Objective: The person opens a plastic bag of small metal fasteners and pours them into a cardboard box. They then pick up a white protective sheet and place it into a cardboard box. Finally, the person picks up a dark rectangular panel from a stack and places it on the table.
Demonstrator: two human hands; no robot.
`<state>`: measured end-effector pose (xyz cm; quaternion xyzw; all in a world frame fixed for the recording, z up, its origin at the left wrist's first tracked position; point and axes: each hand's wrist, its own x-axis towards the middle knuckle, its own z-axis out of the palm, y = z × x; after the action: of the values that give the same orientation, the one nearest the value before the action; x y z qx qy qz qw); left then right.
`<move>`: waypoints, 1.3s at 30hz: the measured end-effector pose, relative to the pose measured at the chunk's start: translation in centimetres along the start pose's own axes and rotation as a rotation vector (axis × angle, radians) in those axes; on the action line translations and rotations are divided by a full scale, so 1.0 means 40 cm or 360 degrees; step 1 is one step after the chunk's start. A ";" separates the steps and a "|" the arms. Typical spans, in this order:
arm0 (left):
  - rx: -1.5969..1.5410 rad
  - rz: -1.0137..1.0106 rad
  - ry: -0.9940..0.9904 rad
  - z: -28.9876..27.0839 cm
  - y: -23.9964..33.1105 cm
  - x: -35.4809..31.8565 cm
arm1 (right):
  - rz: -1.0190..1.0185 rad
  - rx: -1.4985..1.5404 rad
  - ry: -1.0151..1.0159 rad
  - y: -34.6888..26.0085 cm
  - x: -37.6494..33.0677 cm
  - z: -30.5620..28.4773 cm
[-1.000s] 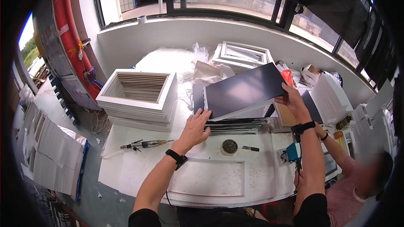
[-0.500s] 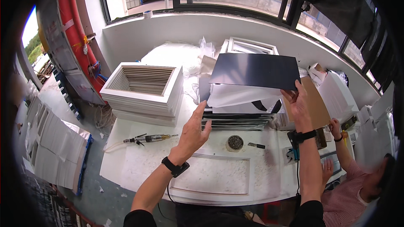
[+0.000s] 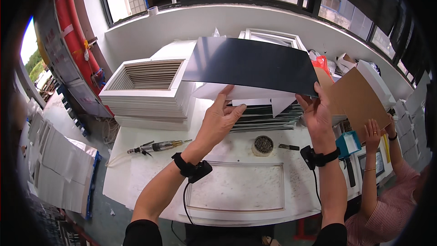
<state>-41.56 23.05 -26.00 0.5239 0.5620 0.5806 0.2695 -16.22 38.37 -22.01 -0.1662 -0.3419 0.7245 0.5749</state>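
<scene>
A glossy dark panel (image 3: 255, 63) is raised and tilted above a stack of thin dark sheets (image 3: 268, 119). My right hand (image 3: 318, 116) grips its near right corner, thumb on the upper face and fingers below. Beneath the panel hangs a thin white sheet (image 3: 211, 90), bent at its edges. My left hand (image 3: 218, 119) is at the panel's near edge, against the white sheet. Its thumb stands apart from the fingers, and nothing shows gripped between them. Both wrists carry black bands with small boxes and cables.
White frames (image 3: 145, 109) are piled at the left. Nearer lie a power screwdriver (image 3: 157, 146), a tub of screws (image 3: 263, 145), a dark-handled tool (image 3: 289, 147) and a white frame panel (image 3: 234, 187). At right, a co-worker's hands (image 3: 375, 132) hold a brown board (image 3: 357, 95).
The dark panel has risen and shifted left, held by my right hand. My left hand has moved right to the white sheet. The co-worker has lifted the brown board.
</scene>
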 end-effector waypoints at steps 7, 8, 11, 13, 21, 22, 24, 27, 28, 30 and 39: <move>0.0161 0.0028 0.0103 -0.080 -0.031 -0.114 | 0.0004 0.0080 -0.0068 0.051 -0.157 -0.057; 0.0247 0.0044 0.0175 -0.128 -0.050 -0.165 | -0.0012 0.0095 -0.0056 0.069 -0.175 -0.070; 0.0394 0.0095 0.0402 -0.246 -0.105 -0.343 | -0.0034 0.0028 -0.0139 0.065 -0.236 -0.138; 0.0530 0.0085 0.0605 -0.318 -0.100 -0.482 | 0.0011 0.0091 -0.0243 0.045 -0.283 -0.188; 0.0708 -0.0092 0.1422 -0.569 -0.136 -1.026 | 0.0091 0.0055 -0.0384 0.040 -0.447 -0.355; 0.0751 -0.0210 0.1478 -0.571 -0.119 -1.047 | 0.0148 0.0049 -0.0340 0.043 -0.470 -0.344; 0.0360 -0.0060 0.1491 -0.625 -0.133 -1.079 | 0.0058 -0.0088 -0.0119 0.089 -0.525 -0.309; 0.0115 0.0069 0.1503 -0.641 -0.035 -0.997 | 0.0055 -0.0096 0.0076 0.133 -0.610 -0.225; 0.0047 0.0178 0.1415 -0.628 0.000 -0.940 | 0.0122 -0.0040 -0.0105 0.122 -0.619 -0.258; -0.0069 0.0361 0.1223 -0.584 0.055 -0.788 | 0.0075 -0.0087 -0.0023 0.107 -0.652 -0.282; 0.0095 0.0906 0.0464 -0.262 0.215 -0.045 | 0.0086 -0.0186 0.0283 0.069 -0.738 -0.361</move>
<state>-48.19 15.64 -16.64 0.5792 0.4424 0.6847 -0.0026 -0.65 14.52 -38.68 -0.2721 -0.3266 0.7010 0.5726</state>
